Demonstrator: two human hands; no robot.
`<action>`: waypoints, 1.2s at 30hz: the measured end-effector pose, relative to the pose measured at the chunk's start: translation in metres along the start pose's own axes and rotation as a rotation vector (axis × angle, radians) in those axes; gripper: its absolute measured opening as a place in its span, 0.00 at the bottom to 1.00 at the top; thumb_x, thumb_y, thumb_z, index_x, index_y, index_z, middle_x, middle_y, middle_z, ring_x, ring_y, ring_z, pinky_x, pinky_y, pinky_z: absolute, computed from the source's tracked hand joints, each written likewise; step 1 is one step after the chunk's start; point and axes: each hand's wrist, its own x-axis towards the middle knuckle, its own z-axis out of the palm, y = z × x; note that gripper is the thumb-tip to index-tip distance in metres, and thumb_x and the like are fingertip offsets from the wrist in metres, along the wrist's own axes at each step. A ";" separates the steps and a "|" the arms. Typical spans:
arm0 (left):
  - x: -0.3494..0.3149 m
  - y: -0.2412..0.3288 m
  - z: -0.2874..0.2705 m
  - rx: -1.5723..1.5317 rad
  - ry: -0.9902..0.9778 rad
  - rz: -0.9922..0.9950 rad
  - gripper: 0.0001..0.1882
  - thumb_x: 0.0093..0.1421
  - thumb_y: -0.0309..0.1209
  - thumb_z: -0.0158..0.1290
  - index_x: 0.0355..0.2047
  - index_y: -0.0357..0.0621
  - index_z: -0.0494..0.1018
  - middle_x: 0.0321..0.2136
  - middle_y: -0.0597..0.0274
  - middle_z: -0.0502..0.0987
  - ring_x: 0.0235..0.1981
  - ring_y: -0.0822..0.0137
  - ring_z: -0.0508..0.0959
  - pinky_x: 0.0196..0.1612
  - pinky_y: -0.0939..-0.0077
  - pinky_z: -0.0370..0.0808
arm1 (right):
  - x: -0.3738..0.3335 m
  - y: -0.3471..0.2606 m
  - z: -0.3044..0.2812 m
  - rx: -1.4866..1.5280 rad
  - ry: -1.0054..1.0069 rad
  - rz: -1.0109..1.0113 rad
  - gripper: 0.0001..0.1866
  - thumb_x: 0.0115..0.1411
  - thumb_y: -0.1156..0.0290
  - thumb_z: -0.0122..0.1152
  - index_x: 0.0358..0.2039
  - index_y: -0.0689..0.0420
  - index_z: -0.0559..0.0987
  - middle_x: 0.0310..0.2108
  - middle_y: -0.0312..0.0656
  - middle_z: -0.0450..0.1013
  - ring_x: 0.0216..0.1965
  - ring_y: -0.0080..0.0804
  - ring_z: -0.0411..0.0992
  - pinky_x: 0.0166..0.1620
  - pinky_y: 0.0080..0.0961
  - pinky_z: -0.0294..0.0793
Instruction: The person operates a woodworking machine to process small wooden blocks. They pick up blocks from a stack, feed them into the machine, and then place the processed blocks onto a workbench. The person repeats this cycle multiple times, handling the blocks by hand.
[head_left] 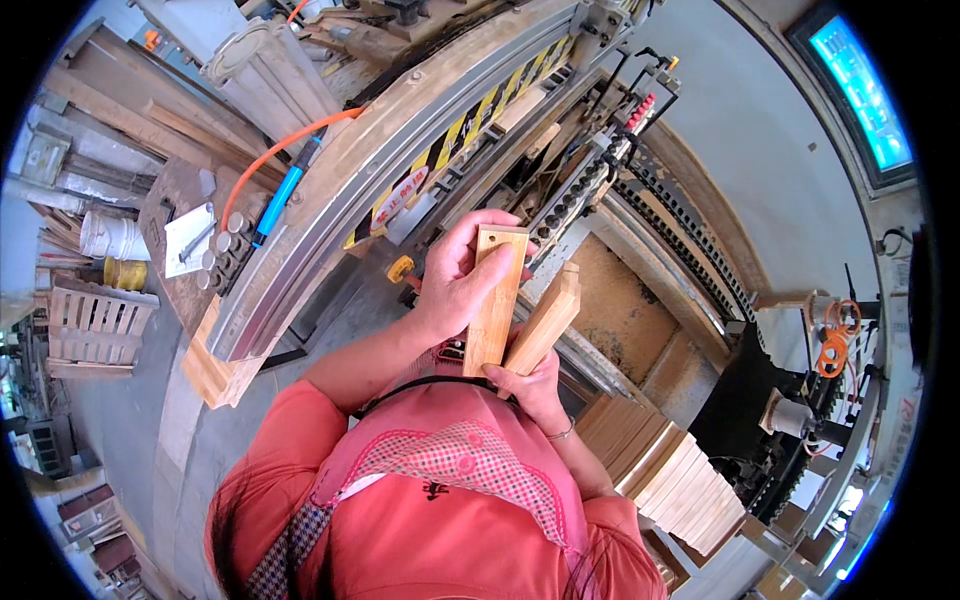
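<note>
Before my chest, a flat strip of light wood (492, 310) stands nearly upright, with a small dark hole near its top end. My left hand (462, 275) is closed round its upper part, thumb across the front face. Lower down, my right hand (535, 385) grips a second wooden piece (546, 318), which leans to the right and has a shaped, narrower top end. The right thumb tip is at the foot of the first strip. The right fingers are partly hidden behind the wood.
A machine bed with a black-and-yellow striped rail (460, 130) runs beyond my hands. Cut wooden strips (665, 465) are stacked at the right. An orange hose (265, 160) and blue air gun (285, 200) lie at the left. A lit screen (858, 90) hangs far right.
</note>
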 end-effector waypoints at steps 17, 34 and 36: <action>-0.007 0.011 0.004 0.322 -0.069 0.018 0.13 0.58 0.23 0.46 0.44 0.35 0.65 0.36 0.53 0.75 0.36 0.72 0.75 0.40 0.78 0.75 | -0.017 -0.001 -0.005 0.053 -0.050 -0.057 0.26 0.38 0.76 0.73 0.38 0.59 0.70 0.32 0.33 0.69 0.31 0.19 0.68 0.35 0.17 0.70; -0.040 -0.029 -0.015 0.077 -0.258 -0.262 0.29 0.58 0.36 0.51 0.57 0.41 0.55 0.45 0.53 0.70 0.44 0.62 0.74 0.47 0.68 0.71 | -0.026 0.015 -0.006 0.182 0.016 -0.007 0.25 0.41 0.76 0.72 0.40 0.60 0.70 0.32 0.34 0.71 0.33 0.19 0.70 0.36 0.17 0.72; -0.054 -0.040 -0.015 0.071 -0.324 -0.357 0.27 0.59 0.37 0.49 0.55 0.38 0.57 0.46 0.55 0.70 0.47 0.63 0.72 0.48 0.68 0.70 | -0.023 0.014 -0.005 0.304 0.025 0.027 0.26 0.42 0.76 0.71 0.42 0.60 0.70 0.34 0.35 0.72 0.34 0.19 0.70 0.37 0.17 0.73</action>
